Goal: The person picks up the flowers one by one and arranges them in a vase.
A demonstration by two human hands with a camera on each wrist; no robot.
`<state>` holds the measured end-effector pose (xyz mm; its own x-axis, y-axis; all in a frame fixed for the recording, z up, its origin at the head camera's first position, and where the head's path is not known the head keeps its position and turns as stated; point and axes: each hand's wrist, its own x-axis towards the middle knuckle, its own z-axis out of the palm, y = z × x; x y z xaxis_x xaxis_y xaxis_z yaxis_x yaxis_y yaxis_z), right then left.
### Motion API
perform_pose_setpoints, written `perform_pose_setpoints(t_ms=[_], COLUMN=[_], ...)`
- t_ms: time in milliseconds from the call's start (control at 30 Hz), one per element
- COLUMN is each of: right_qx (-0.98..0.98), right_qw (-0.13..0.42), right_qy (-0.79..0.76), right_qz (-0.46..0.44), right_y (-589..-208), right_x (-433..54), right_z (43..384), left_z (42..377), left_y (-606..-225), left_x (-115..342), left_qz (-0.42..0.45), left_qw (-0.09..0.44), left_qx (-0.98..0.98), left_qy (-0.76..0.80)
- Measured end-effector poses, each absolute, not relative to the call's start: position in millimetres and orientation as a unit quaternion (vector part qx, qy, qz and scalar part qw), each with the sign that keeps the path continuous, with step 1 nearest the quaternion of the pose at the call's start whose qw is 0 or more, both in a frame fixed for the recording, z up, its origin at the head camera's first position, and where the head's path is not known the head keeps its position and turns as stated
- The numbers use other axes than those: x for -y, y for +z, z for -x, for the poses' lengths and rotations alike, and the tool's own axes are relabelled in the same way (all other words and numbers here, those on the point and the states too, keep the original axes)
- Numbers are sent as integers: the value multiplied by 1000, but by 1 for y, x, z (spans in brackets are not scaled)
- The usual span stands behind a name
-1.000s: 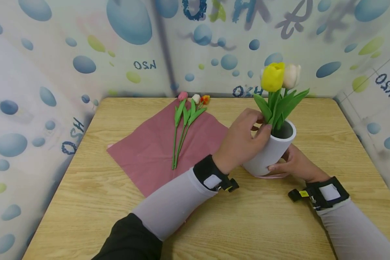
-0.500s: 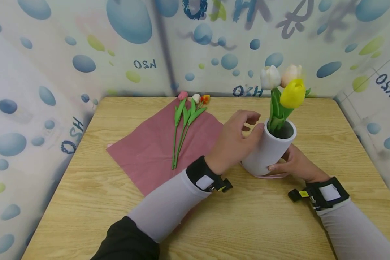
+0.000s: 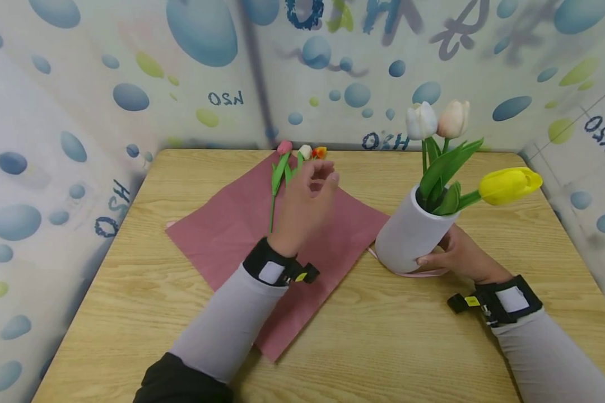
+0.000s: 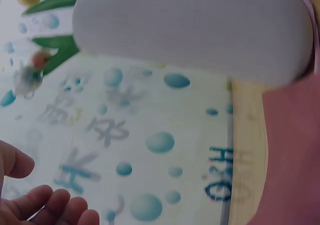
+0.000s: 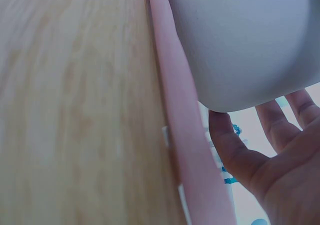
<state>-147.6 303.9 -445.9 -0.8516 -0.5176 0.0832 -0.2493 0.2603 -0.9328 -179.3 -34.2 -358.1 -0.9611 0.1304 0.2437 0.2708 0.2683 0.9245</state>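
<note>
A white vase (image 3: 415,235) stands at the right of the table, tilted in the head view. My right hand (image 3: 466,254) holds its lower side; in the right wrist view, the thumb (image 5: 232,145) and fingers lie against the vase wall. Out of its mouth rise a white tulip (image 3: 421,121) and a pale pink tulip (image 3: 454,119), while a yellow tulip (image 3: 510,186) leans far over to the right. With nothing in its loosely bent fingers, my left hand (image 3: 305,210) is over the mauve wrapping paper (image 3: 343,240), partly covering the loose tulips (image 3: 280,167) there.
Pink, white and orange heads of the loose tulips point to the table's back edge. A pink ribbon (image 5: 182,95) runs by the vase's base. Behind the wooden table (image 3: 383,341) hangs a backdrop (image 3: 262,73) with blue dots.
My left hand has let go of the yellow tulip and moved left from the vase to the paper. The yellow tulip has swung over to the right. My right hand stays on the vase.
</note>
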Motion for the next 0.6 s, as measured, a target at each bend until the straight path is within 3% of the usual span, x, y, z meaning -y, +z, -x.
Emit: perform_pose_setpoints(t_ms=[267,600], right_qx=[-785,-784], right_qw=[116,119], right_qy=[-558,-561], right_qz=[243,239], right_y=[-447,-447], right_x=[-303,-304], right_z=[148,148], left_z=[199,217], left_y=[-365,-384], left_x=[82,120], left_qz=[51,-19], left_qw=[105,55], left_qx=[809,851], left_qy=[-576,-522])
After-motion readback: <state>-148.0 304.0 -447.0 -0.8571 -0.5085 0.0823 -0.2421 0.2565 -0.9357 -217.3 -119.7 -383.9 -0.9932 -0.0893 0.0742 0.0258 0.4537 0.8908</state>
